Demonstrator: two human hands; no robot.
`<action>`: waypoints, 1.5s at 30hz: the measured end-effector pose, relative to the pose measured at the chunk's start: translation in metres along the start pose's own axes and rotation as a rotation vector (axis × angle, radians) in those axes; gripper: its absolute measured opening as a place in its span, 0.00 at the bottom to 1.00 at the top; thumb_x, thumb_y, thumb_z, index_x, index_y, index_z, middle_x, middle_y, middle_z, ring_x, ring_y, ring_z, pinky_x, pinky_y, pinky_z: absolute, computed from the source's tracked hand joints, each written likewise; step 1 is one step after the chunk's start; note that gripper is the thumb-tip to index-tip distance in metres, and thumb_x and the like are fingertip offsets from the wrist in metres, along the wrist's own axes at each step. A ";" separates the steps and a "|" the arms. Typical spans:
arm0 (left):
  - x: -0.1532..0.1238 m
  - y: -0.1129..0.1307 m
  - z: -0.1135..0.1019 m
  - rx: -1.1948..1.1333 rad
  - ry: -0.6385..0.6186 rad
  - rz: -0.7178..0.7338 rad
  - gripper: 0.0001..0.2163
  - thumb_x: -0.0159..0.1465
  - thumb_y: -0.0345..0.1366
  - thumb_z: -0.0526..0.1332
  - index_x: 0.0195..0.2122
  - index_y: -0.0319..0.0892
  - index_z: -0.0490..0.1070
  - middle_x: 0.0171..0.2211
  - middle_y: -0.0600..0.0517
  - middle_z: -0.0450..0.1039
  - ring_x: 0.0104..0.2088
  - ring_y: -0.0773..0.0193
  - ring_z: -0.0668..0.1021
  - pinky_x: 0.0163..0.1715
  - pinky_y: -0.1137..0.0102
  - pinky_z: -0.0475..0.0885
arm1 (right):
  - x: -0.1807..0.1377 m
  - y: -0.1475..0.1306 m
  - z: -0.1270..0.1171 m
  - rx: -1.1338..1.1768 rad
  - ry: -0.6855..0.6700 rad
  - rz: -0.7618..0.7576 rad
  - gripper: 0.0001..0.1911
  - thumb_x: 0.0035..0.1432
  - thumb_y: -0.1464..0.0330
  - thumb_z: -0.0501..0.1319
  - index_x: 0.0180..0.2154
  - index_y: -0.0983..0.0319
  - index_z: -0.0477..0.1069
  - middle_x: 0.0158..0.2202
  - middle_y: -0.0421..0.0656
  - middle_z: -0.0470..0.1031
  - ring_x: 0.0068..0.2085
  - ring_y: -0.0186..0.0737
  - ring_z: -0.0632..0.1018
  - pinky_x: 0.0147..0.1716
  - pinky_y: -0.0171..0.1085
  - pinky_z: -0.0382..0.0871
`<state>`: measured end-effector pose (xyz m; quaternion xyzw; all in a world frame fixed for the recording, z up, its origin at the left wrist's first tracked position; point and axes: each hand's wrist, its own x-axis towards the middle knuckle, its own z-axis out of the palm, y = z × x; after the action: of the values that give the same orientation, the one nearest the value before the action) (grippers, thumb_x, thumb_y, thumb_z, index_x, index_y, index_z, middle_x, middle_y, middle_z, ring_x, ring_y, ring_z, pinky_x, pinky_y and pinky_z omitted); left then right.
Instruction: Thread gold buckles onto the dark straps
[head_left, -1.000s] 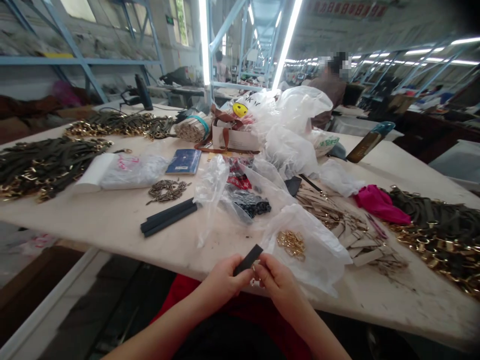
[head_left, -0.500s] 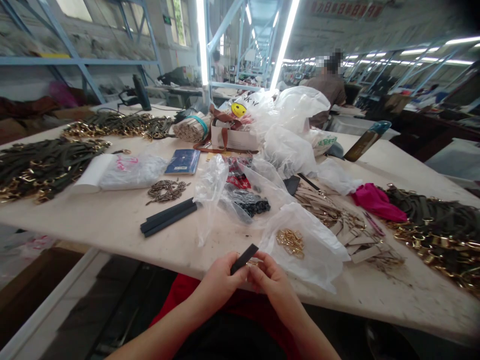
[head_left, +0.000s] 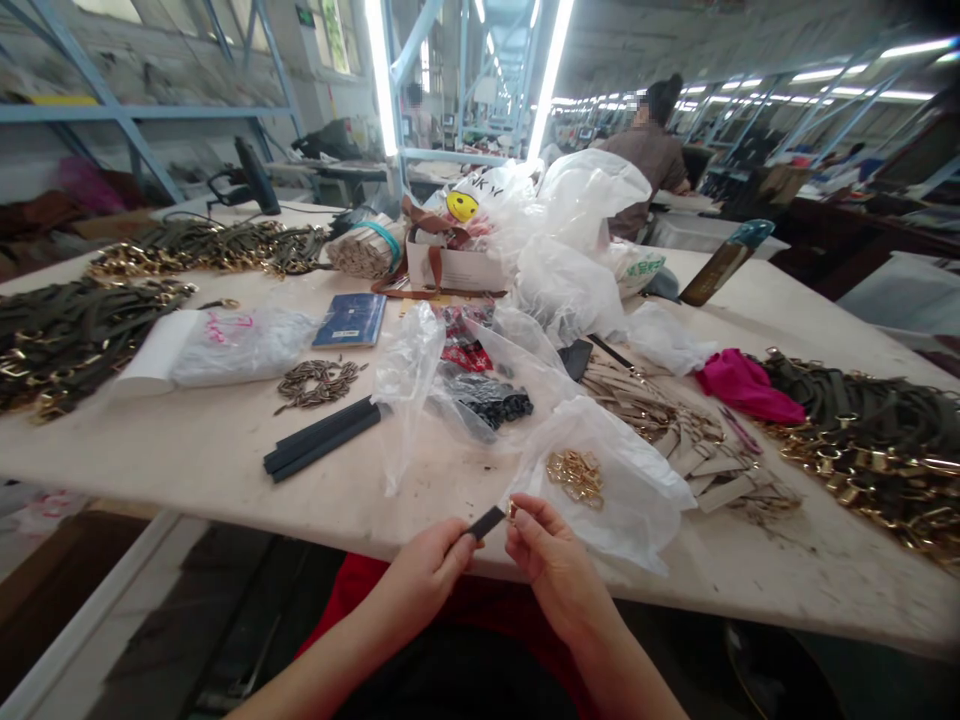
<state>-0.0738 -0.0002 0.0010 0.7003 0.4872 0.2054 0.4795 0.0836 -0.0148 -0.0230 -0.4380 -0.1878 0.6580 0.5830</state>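
Observation:
My left hand (head_left: 436, 562) pinches a short black strap (head_left: 486, 522) near the table's front edge, its free end pointing up and right. Between the thumb and fingers of my right hand (head_left: 541, 545) is a small gold buckle (head_left: 511, 509), held upright right by the strap's end. Whether the two touch I cannot tell. Just beyond my right hand, a pile of gold buckles (head_left: 576, 477) lies on a white plastic bag (head_left: 637, 500). More black strips (head_left: 322, 438) lie stacked to the left.
Small dark metal pieces (head_left: 319, 382) and a blue booklet (head_left: 350, 319) lie left of centre. Clear bags (head_left: 409, 390) cover the middle. Beige straps (head_left: 697, 455) and dark straps with gold hardware (head_left: 862, 420) are heaped right, more dark straps (head_left: 82, 320) left. A co-worker (head_left: 649, 160) is behind the table.
My hands have moved slightly apart. The strap has tipped lower in my left hand, and the buckle now shows in my right fingers. The view has shifted a little.

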 end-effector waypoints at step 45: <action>0.006 -0.004 0.010 -0.292 -0.159 -0.205 0.13 0.52 0.45 0.58 0.23 0.40 0.60 0.18 0.57 0.66 0.16 0.72 0.64 0.17 0.76 0.56 | -0.008 0.022 -0.015 -0.755 -0.065 -0.300 0.12 0.51 0.60 0.59 0.24 0.60 0.61 0.21 0.35 0.63 0.24 0.34 0.64 0.25 0.33 0.59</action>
<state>-0.0653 0.0010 -0.0086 0.5841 0.4817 0.1680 0.6313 0.0823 -0.0313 -0.0451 -0.5678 -0.4965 0.4640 0.4646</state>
